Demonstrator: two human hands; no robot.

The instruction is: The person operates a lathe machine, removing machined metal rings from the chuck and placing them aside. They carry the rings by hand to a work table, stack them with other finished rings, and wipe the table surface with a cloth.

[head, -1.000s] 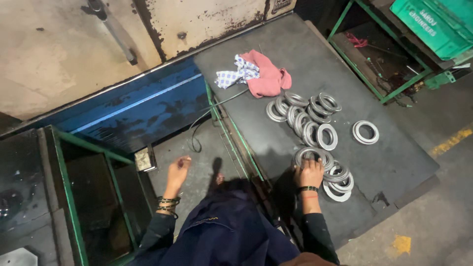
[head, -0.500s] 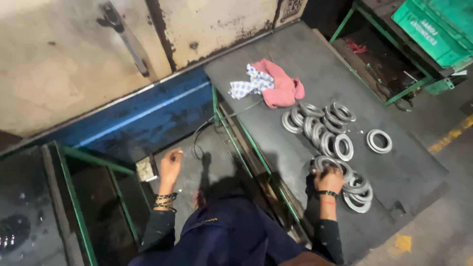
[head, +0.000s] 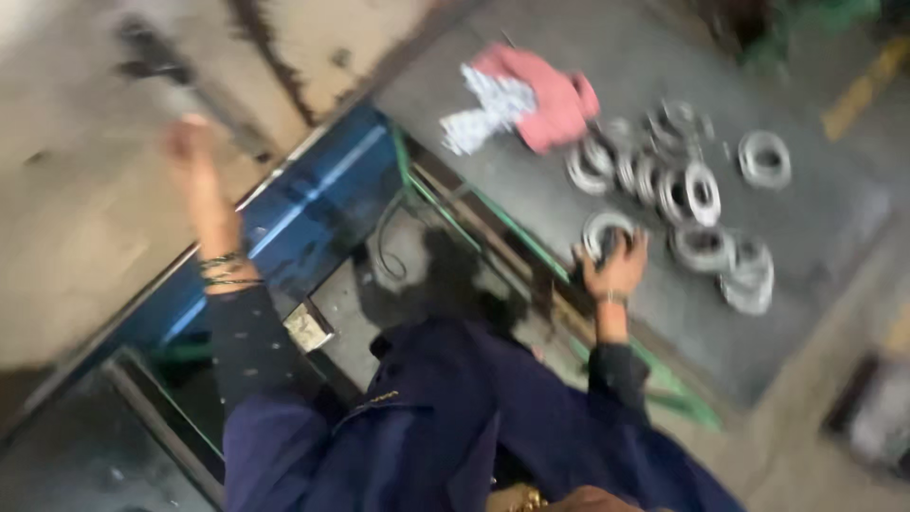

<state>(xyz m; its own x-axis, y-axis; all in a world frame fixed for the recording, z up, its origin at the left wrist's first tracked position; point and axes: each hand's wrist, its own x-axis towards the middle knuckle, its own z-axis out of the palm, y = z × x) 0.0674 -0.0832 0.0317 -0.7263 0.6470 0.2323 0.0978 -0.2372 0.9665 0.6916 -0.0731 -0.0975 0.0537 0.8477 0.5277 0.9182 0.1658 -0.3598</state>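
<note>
A metal ring [head: 607, 230] is gripped by the right hand [head: 616, 270] at the near edge of the grey surface [head: 834, 228], just beside a cluster of similar rings [head: 664, 180]. The left hand [head: 190, 152] is raised towards the wall, too blurred for its state to be told. A pink cloth [head: 555, 104] lies behind the rings.

You have almost nothing of this kind in front of you. Just below the middle left of the frame, a small pale squarish tag [head: 308, 327] sits tilted at the lower edge of the blue panel [head: 313, 204], light cream with a dark border; blur hides anything more. You see no packages, signs or screens elsewhere in the frame.
</note>
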